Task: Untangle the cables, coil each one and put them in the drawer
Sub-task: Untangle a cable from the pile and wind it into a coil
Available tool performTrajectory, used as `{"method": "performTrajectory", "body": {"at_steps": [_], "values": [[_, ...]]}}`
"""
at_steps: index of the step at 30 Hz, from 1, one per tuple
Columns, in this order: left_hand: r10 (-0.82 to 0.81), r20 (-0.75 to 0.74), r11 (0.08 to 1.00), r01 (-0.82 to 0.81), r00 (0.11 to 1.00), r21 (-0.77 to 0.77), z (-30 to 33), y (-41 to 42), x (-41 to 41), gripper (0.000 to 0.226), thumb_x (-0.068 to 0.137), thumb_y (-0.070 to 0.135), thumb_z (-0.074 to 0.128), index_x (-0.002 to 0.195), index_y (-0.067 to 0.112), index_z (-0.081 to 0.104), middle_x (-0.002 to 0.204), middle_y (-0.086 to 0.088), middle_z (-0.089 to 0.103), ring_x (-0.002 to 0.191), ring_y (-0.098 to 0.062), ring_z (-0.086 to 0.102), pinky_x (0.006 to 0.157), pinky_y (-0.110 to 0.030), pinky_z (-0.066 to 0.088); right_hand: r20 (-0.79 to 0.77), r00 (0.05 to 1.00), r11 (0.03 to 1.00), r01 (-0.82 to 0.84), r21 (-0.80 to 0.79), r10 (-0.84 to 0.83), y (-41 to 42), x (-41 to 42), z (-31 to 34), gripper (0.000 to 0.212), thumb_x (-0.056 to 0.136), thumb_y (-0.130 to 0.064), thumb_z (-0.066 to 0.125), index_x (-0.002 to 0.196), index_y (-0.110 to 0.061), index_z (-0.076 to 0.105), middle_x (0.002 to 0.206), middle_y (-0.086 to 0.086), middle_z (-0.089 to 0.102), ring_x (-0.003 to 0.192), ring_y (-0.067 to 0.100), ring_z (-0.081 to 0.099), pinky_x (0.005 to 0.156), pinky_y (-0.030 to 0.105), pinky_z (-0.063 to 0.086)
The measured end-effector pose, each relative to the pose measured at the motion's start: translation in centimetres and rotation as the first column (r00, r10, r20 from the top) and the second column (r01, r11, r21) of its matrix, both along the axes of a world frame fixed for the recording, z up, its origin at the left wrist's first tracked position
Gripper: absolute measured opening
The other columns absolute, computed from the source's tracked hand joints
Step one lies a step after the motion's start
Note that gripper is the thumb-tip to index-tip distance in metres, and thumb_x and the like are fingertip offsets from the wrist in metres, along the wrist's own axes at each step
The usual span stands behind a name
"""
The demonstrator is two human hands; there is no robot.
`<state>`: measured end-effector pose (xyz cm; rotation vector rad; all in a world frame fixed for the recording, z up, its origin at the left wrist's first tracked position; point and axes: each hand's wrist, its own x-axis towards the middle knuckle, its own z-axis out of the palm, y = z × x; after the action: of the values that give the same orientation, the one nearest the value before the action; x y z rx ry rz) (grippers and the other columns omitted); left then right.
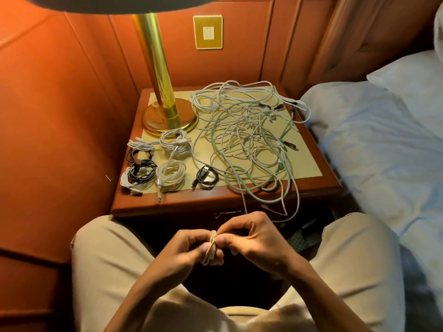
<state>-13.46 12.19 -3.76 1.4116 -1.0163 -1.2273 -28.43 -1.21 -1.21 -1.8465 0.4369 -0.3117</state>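
A big tangle of white and pale green cables covers the right half of the nightstand top, with loops hanging over its front edge. Several coiled cables, white and black, lie in rows on the left half. Below the nightstand, over my lap, my left hand holds a small white cable coil wound around its fingers. My right hand pinches the cable at the coil's top. A strand runs from the tangle down towards my hands. The drawer front shows a metal pull.
A brass lamp stands at the nightstand's back left. Orange padded wall panels surround it, with a switch plate behind. A bed with white sheets and pillow lies to the right. My knees flank the nightstand front.
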Motion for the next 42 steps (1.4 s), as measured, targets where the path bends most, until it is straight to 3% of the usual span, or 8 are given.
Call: {"method": "performTrajectory", "body": {"at_steps": [7,15,18,21,27,32,37,42], "values": [[0.044,-0.484,0.999,-0.044,0.874,0.012,0.2,-0.1,-1.4,0.034,0.093,0.018,0.047,0.110,-0.002,0.069,0.084,-0.015,0.062,0.076,-0.020,0.059,0.074,-0.026,0.049,0.032,0.997,0.997,0.063,0.034,-0.064,-1.8,-0.2,-0.6,0.003,0.083,-0.008,0.077,0.082,-0.011,0.079,0.076,0.006,0.074,0.069,0.024,0.070,0.063,0.037,0.057],[-0.053,-0.346,0.998,0.034,0.937,-0.059,0.7,-0.8,-1.3,0.020,0.094,0.026,0.056,0.080,0.012,0.060,0.069,-0.004,0.039,0.063,-0.015,0.032,0.057,-0.019,0.032,0.011,0.998,0.990,0.064,0.128,-0.066,-1.1,0.3,-3.3,0.017,0.092,-0.011,0.063,0.099,-0.016,0.079,0.078,0.006,0.074,0.077,0.020,0.071,0.076,0.028,0.055],[0.197,-0.678,0.967,-0.253,0.708,0.016,1.7,-1.1,-0.5,0.036,0.064,0.031,0.088,0.073,0.006,0.064,0.067,-0.006,0.041,0.057,-0.013,0.037,0.052,-0.018,0.036,-0.089,0.986,0.982,0.153,0.113,-0.143,0.0,0.2,-5.0,0.024,0.098,-0.012,0.059,0.115,-0.021,0.073,0.061,-0.001,0.065,0.060,0.009,0.061,0.070,0.021,0.049],[0.321,-0.798,0.915,-0.384,0.510,0.123,2.0,-1.3,0.1,0.068,0.080,0.063,0.062,0.093,-0.003,0.063,0.077,-0.011,0.050,0.066,-0.017,0.047,0.066,-0.027,0.040,-0.184,0.983,0.993,0.005,0.122,0.018,2.0,-0.2,-5.4,0.033,0.100,-0.017,0.055,0.128,-0.033,0.063,0.060,0.000,0.062,0.054,0.008,0.057,0.063,0.024,0.048],[0.340,-0.363,0.939,-0.337,0.868,0.072,-0.4,-1.3,-1.1,0.118,0.052,0.099,0.044,0.117,0.002,0.057,0.082,-0.002,0.053,0.079,-0.013,0.052,0.081,-0.028,0.041,-0.376,0.880,0.952,-0.304,0.024,0.291,2.0,-0.5,-2.4,0.033,0.095,-0.025,0.062,0.126,-0.014,0.064,0.083,0.012,0.073,0.069,0.015,0.069,0.070,0.032,0.055],[0.200,0.084,0.970,-0.209,0.976,0.123,-2.0,-1.2,-2.1,0.098,0.061,0.103,0.022,0.103,0.022,0.058,0.091,0.000,0.056,0.090,-0.015,0.054,0.088,-0.025,0.044,-0.293,0.938,0.971,-0.221,-0.090,0.187,0.3,-0.5,0.3,0.013,0.094,-0.016,0.062,0.095,-0.009,0.073,0.066,-0.008,0.063,0.060,0.003,0.060,0.062,0.030,0.052],[0.063,-0.197,0.985,-0.029,0.978,0.170,-0.8,-1.9,-2.1,0.064,0.073,0.080,0.058,0.074,0.017,0.067,0.064,0.004,0.054,0.057,-0.007,0.048,0.056,-0.019,0.042,-0.164,0.986,0.983,0.006,-0.182,-0.037,-2.1,-0.6,0.6,0.011,0.092,-0.020,0.067,0.085,-0.023,0.075,0.072,-0.014,0.067,0.072,0.003,0.063,0.065,0.022,0.049],[0.158,-0.372,0.987,-0.155,0.914,0.039,1.2,-2.0,-2.3,0.030,0.090,0.032,0.051,0.065,0.016,0.055,0.063,-0.002,0.038,0.058,-0.014,0.034,0.055,-0.021,0.029,-0.046,0.992,0.984,0.113,-0.140,-0.120,-1.6,-0.5,-0.8,0.014,0.092,-0.030,0.068,0.081,-0.022,0.073,0.067,-0.005,0.065,0.059,0.011,0.056,0.055,0.033,0.046]]}}
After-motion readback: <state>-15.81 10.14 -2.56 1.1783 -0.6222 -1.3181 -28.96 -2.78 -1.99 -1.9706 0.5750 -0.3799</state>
